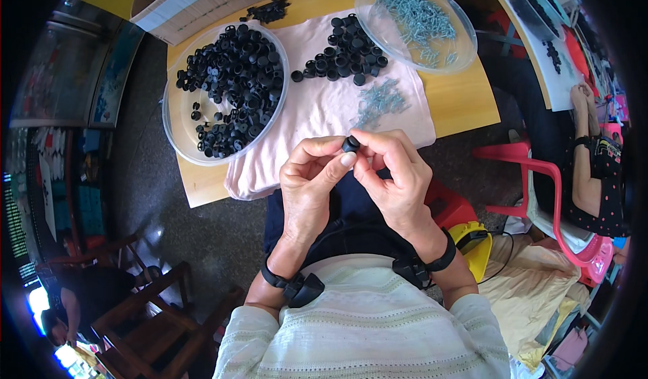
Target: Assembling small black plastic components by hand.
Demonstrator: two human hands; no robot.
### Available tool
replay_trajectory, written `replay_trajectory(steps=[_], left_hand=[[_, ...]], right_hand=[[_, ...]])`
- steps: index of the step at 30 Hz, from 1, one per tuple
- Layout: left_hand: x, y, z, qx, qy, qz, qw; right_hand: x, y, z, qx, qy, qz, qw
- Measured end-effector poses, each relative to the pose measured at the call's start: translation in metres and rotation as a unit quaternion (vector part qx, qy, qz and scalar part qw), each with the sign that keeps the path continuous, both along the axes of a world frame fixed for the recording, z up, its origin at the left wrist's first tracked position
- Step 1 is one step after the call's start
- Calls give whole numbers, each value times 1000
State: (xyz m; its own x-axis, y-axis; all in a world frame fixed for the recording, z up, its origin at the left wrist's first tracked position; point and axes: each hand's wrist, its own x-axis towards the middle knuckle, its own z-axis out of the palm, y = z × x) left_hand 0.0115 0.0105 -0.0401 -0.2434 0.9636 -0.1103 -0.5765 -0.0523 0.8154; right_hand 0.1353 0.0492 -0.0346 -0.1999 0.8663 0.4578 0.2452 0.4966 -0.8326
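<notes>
Both hands meet in front of my body, just off the near edge of the cloth. My left hand and my right hand pinch one small black round plastic cap between thumbs and fingertips. Fingers cover part of it, so its underside is hidden. Beyond the hands, a loose pile of small silvery screws lies on the pale pink cloth. Farther back on the cloth is a heap of similar black caps.
On the left of the wooden table stands a clear round tub full of black plastic parts. A clear round tray of screws sits back right. A cardboard box is behind. To the right are a pink chair and another person's arm.
</notes>
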Motion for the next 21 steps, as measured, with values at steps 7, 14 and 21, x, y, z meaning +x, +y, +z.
replay_trajectory(steps=[7,14,21], left_hand=[[-16,1,4,4,34,-13,999],[-84,4,25,10,382,131,915],[-170,9,34,-117,619,254,734]], right_hand=[[-4,21,18,84,-82,50,992],[-7,107,61,137,-57,2,989],[-21,194,85,136,26,-77,987]])
